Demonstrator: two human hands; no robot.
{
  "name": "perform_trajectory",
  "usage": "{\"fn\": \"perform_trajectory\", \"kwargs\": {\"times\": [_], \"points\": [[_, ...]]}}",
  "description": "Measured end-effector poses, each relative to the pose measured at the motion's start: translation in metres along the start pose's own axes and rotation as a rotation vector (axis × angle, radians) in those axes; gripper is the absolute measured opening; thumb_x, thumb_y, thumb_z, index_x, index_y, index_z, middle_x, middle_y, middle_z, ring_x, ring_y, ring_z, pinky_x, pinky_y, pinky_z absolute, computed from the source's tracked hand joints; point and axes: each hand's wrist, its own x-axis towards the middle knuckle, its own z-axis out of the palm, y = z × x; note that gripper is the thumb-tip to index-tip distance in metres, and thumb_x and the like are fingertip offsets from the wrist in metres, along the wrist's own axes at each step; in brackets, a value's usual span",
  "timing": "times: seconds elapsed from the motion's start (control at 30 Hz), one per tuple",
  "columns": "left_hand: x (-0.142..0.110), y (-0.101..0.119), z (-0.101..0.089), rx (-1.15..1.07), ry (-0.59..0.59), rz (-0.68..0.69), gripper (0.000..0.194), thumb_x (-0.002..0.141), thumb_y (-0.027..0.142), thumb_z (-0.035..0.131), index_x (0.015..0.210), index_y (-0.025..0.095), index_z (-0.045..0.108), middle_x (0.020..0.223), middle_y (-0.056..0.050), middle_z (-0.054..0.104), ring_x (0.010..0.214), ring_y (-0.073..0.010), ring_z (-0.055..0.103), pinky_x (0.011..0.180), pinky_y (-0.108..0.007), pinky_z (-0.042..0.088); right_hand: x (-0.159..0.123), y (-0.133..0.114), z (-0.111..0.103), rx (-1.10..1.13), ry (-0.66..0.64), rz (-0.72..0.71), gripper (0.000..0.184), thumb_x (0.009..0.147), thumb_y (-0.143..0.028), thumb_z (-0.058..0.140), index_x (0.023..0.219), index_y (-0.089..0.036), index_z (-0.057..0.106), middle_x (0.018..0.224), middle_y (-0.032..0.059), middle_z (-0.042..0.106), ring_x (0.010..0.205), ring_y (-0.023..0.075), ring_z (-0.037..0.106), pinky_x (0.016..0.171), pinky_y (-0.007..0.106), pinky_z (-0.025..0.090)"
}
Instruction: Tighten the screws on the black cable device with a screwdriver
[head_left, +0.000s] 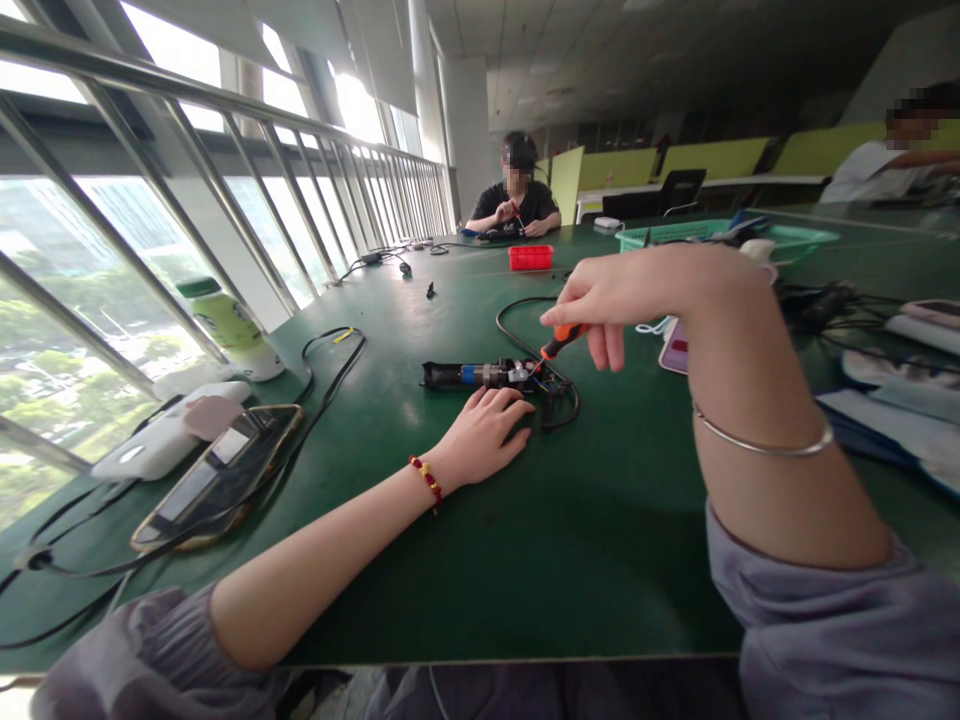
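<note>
On the green table lies a black cylindrical device (448,376) with a blue band, a metal fitting near its right end and a dark cable (501,318) looping around it. My left hand (484,437) rests flat just in front of the device, fingertips touching its near side, fingers spread. An orange-and-black screwdriver (556,342) slants down from my right hand (611,300), which pinches its handle from above. The screwdriver's tip meets the device near the metal fitting; exactly what it touches there is too small to tell.
A red basket (530,258) stands farther back, with a green basket (802,240) holding items at right. On the left are a phone (217,478), a white power bank (161,440), a bottle (229,325) and cables. Another person (517,190) works across the table.
</note>
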Motion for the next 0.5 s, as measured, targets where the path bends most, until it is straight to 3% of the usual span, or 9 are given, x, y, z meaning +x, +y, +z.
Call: {"fn": "perform_trajectory", "kwargs": {"times": [0.1,0.2,0.3,0.37,0.5], "points": [[0.0006,0.0004,0.0001,0.004,-0.003,0.006,0.031,0.093,0.033,0.042,0.118,0.02,0.054,0.118,-0.008,0.054,0.11,-0.0223,0.051,0.104,-0.042,0.035,0.0001,-0.0024,0.0018,0.014,-0.006,-0.004,0.045,0.089,-0.052,0.043,0.097,-0.015,0.069,0.063,0.0061,0.069,0.063,0.0203,0.067,0.073,0.036,0.052],[0.0011,0.0002,-0.0002,0.012,-0.006,0.011,0.031,0.093,0.033,0.042,0.118,0.019,0.054,0.118,-0.008,0.054,0.11,-0.0222,0.051,0.104,-0.042,0.036,0.0013,0.0012,-0.0003,-0.055,0.058,-0.064,0.035,0.083,-0.041,0.056,0.11,-0.022,0.066,0.079,0.0043,0.072,0.074,0.021,0.068,0.07,0.033,0.052],[0.0012,-0.0001,-0.0005,0.019,-0.005,0.017,0.032,0.093,0.033,0.041,0.119,0.019,0.054,0.119,-0.008,0.054,0.11,-0.0222,0.051,0.104,-0.042,0.036,0.0018,0.0051,-0.0024,-0.148,0.116,-0.11,0.033,0.077,-0.034,0.062,0.11,-0.027,0.067,0.091,0.0028,0.073,0.082,0.0231,0.068,0.071,0.034,0.051],[0.0009,-0.0001,-0.0005,0.019,-0.004,0.02,0.032,0.093,0.033,0.041,0.119,0.019,0.054,0.118,-0.008,0.054,0.11,-0.022,0.051,0.104,-0.041,0.036,0.0011,0.0042,-0.0023,-0.136,0.105,-0.094,0.029,0.081,-0.038,0.057,0.103,-0.024,0.07,0.086,0.0039,0.073,0.081,0.0235,0.068,0.071,0.035,0.051],[0.0003,0.0005,0.0,0.013,0.002,0.023,0.031,0.093,0.033,0.041,0.118,0.02,0.054,0.118,-0.008,0.055,0.109,-0.0218,0.052,0.103,-0.041,0.038,-0.0018,-0.0046,-0.0003,-0.056,0.04,0.022,0.049,0.092,-0.047,0.035,0.097,-0.015,0.071,0.063,0.0071,0.069,0.07,0.0225,0.068,0.08,0.037,0.051]]}}
